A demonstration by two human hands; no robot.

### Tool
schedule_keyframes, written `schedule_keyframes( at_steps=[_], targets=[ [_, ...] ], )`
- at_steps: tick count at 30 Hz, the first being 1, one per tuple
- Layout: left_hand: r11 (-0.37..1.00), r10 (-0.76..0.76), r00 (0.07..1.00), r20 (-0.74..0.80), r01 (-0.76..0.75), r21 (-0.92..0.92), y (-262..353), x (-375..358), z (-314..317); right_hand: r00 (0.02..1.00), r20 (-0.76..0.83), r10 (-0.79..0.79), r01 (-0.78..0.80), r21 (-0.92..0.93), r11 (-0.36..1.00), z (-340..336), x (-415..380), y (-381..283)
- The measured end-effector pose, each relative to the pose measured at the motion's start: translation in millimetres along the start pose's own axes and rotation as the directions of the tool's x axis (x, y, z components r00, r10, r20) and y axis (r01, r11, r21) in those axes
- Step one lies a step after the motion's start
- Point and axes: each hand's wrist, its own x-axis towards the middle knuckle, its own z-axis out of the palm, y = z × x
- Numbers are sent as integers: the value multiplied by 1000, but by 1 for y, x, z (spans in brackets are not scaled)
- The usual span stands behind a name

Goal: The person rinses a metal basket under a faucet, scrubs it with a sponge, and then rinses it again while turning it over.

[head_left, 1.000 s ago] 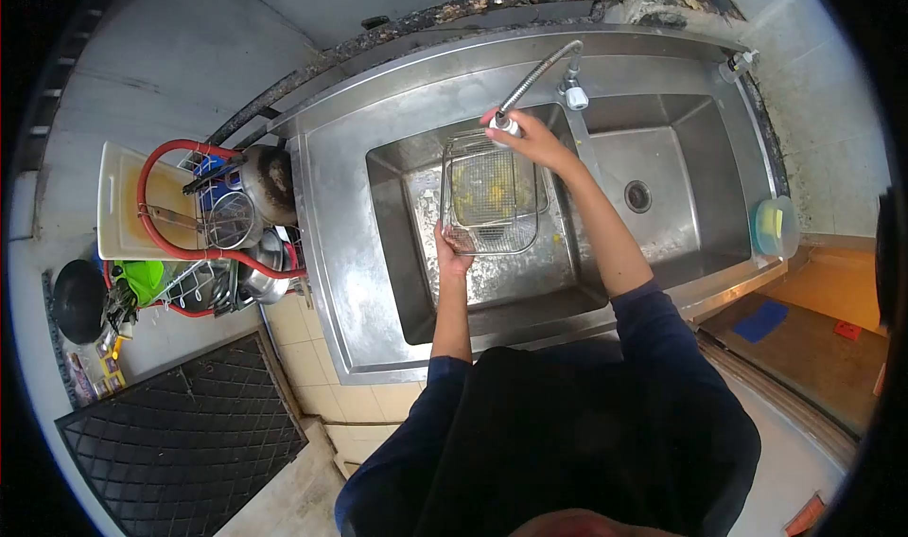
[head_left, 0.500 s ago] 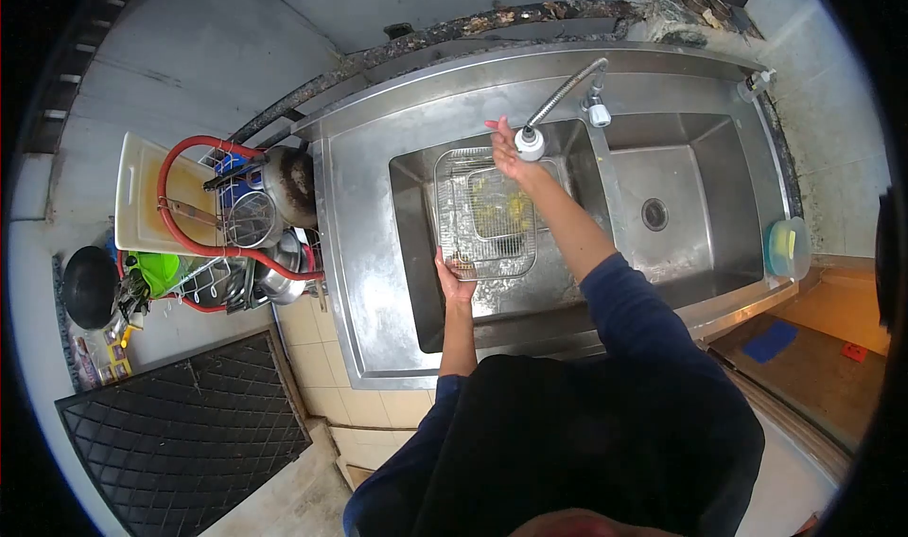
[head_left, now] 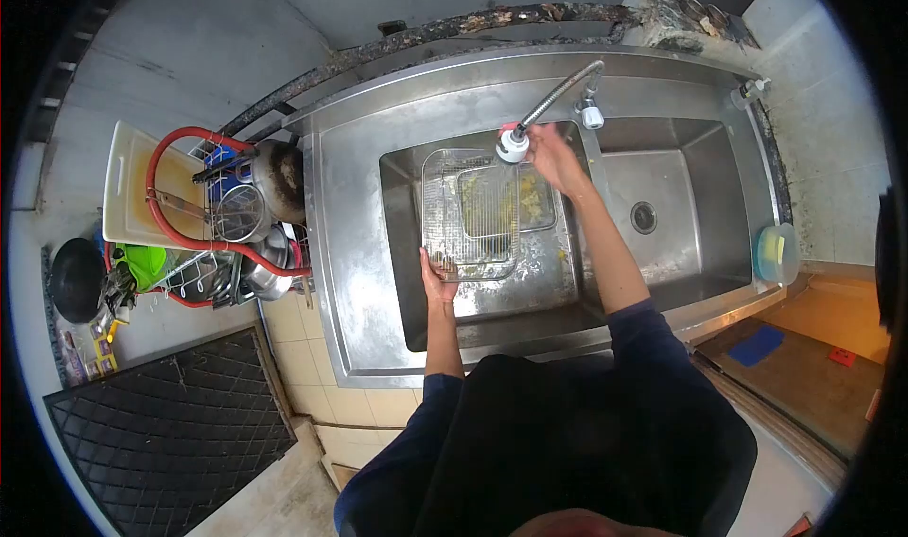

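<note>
Wire basket [head_left: 470, 213]: a shiny rectangular mesh tray, pretty beat-up looking, with yellowish food bits stuck toward its right half. It sits just left of frame centre, tipped up inside the left basin of the sink [head_left: 359, 253].

Left hand [head_left: 438, 280]: clamped on the basket's near edge, fingers curled over the wire rim, propping it.

Right hand [head_left: 553, 155]: wrapped around the faucet hose [head_left: 558, 97] just behind the white spray head [head_left: 512, 146], which hangs over the basket's top edge. Can't tell if water is running.

Basin floor: wet, with yellow scraps scattered under and right of the basket.

Right basin: holds a round drain [head_left: 643, 217], centre right of the frame.

Far right edge: a lidded plastic container [head_left: 776, 253] with something yellow-green inside, sitting on the sink's corner.

Left of frame: a dish rack [head_left: 222, 253] crammed with pots and a mesh strainer [head_left: 236, 217], a red hose [head_left: 165, 225] looping round it, and a white cutting board [head_left: 123, 196] behind.

Lower left: a black grid mat [head_left: 170, 423] on the floor.
</note>
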Motion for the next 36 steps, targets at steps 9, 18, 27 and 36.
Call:
schedule_keyframes(
  at_steps=[9, 18, 27, 36],
  targets=[
    [-296, -271, 542, 795, -833, 467, 2, -12, 72, 983, 84, 166, -101, -507, 856, 18, 9, -32],
    [-644, -561, 415, 716, -763, -63, -19, -13, 58, 998, -30, 56, -63, -543, 837, 28, 2, -22],
    [-646, -605, 388, 696, -750, -144, -18, -11, 54, 992, -124, -23, -52, -574, 817, 26, 3, -13],
    [-673, -621, 431, 654, -721, -164, -10, -16, 56, 996, -35, -88, 14, -861, 508, 18, 3, -28]
  ],
)
